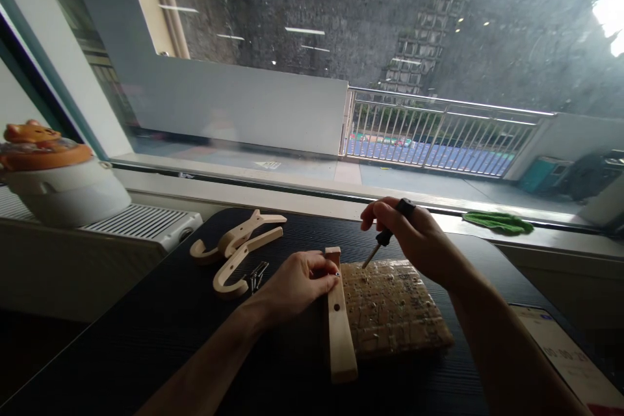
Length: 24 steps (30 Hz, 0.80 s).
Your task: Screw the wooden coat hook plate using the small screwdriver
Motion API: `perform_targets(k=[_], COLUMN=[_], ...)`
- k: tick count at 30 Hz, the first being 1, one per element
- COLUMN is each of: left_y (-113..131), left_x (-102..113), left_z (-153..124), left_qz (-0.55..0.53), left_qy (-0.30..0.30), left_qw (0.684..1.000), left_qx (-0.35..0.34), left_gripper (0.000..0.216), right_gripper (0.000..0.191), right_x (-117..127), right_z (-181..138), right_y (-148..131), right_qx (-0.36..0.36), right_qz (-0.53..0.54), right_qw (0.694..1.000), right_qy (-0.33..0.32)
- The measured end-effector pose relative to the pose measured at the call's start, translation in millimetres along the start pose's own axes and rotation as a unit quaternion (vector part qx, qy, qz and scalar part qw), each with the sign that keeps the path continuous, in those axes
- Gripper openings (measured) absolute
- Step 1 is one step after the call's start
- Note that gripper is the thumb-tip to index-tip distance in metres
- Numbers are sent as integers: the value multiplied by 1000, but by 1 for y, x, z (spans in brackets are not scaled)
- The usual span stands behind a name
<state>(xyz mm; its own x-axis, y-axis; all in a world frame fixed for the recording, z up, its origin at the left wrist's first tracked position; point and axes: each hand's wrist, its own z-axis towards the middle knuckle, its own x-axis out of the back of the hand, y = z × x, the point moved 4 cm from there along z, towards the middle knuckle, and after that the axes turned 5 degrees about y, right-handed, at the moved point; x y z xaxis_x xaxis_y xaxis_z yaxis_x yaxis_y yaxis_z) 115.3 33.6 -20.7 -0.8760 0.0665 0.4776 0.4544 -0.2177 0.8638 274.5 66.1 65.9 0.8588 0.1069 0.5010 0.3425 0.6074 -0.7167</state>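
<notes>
Dark tabletop (pixel 146 335) spreads from its left edge to the wooden piece (pixel 342 344).

Screws (pixel 258 273) lie beside hooks (pixel 254 245), left of the board (pixel 392 309).

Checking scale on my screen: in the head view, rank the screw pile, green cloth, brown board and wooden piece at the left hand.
Largest to smallest:
brown board
wooden piece
green cloth
screw pile
</notes>
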Motion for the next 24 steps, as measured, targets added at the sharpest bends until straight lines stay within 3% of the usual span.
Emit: perform_targets(k=[7, 12, 20, 24], left_y=[-4, -2, -4, -5], left_x=[-2, -3, -8, -9], left_z=[1, 0, -1, 0], left_qz=[-3, 44, 74, 80], left_qy=[-7, 19, 38, 38], left_qw=[1000, 999, 996, 996], left_qx=[0, -15, -10, -7], left_gripper=[22, 24, 27, 28], right_gripper=[31, 26, 34, 32], right_x=[-24, -22, -13, -16], right_z=[3, -6, -5, -6], right_y=[3, 10, 27, 29], right_qx=[-51, -13, -24, -11], right_qz=[59, 49, 25, 10], right_qw=[995, 994, 998, 998], right_qy=[-68, -94, -50, -62])
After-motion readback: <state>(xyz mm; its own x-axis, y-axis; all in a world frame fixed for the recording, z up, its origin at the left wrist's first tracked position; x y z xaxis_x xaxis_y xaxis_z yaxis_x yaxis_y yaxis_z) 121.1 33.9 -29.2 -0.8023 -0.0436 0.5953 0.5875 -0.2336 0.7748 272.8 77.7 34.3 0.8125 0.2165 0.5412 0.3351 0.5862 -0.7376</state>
